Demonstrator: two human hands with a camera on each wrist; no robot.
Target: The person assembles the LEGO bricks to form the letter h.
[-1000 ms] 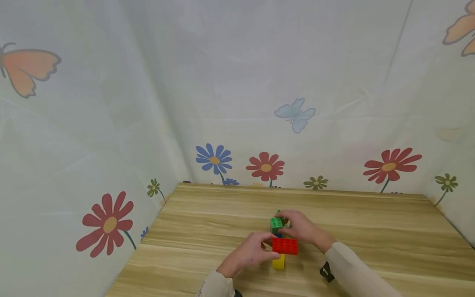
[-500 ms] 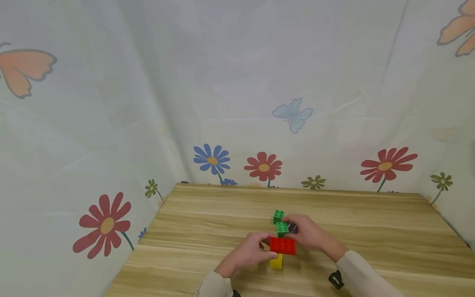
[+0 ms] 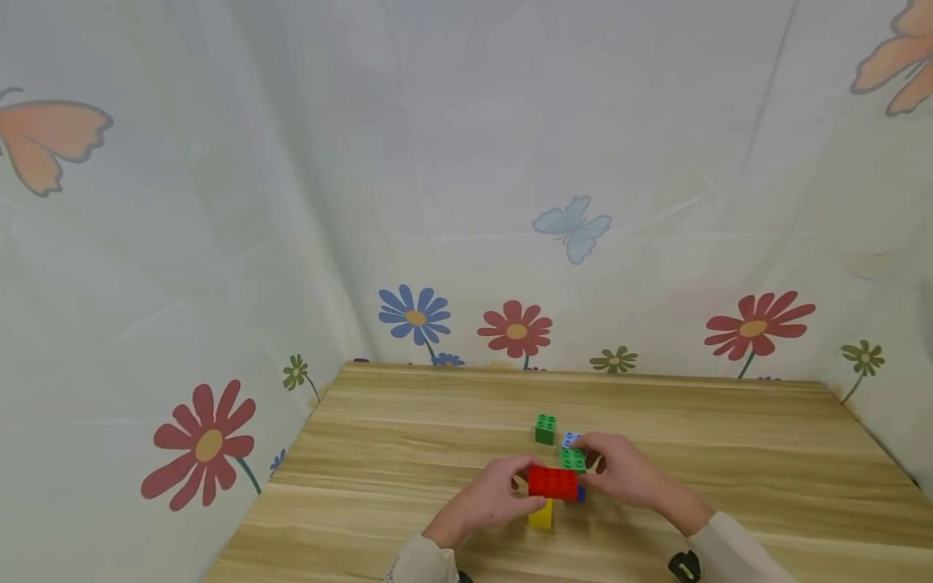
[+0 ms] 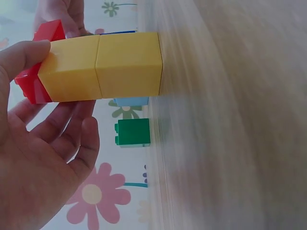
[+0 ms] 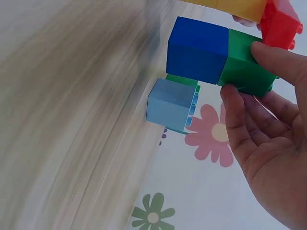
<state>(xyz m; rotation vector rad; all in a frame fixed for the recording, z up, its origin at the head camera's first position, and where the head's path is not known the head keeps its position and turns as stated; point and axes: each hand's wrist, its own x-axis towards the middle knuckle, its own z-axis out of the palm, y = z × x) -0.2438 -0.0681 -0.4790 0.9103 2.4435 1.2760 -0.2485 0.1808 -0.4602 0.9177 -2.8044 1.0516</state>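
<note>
My left hand grips the red brick, which sits across the top of two stacked yellow bricks. Its thumb lies at the joint of red and yellow in the left wrist view. With thumb and fingers my right hand pinches a green brick that is joined on top of a dark blue brick. This pair stands right beside the red and yellow stack, partly hidden behind the red brick in the head view.
Behind the hands, a light blue brick and another green brick stand on the wooden table. A white cloth printed with flowers and butterflies hangs along the table's back and left side.
My right hand has moved right and nearer, bringing the green and dark blue bricks beside the red one. The light blue and rear green bricks have come into view. My left hand stays put.
</note>
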